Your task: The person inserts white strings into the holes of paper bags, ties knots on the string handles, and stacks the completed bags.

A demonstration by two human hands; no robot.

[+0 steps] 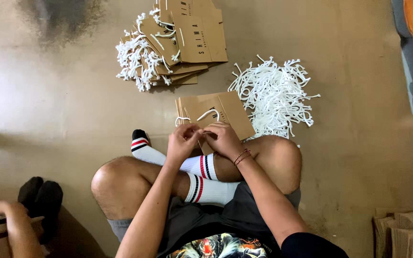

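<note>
Left hand: centre frame, grip pinched on the bag's edge.
Paper bag: flat brown, centre, on the floor, long axis slanting toward upper left, white cord handle looped at its mouth.
Right hand: grip closed on the bag.
Loose cords: white pile, upper right.

Bare tan floor carries everything. Loose heap of white cords is the landmark. Just beside it on one side, a small stack of flat brown paper bags. Farther off, a bigger pile of finished bags w/ cord handles. Well apart, cardboard stacks at floor's edge.
</note>
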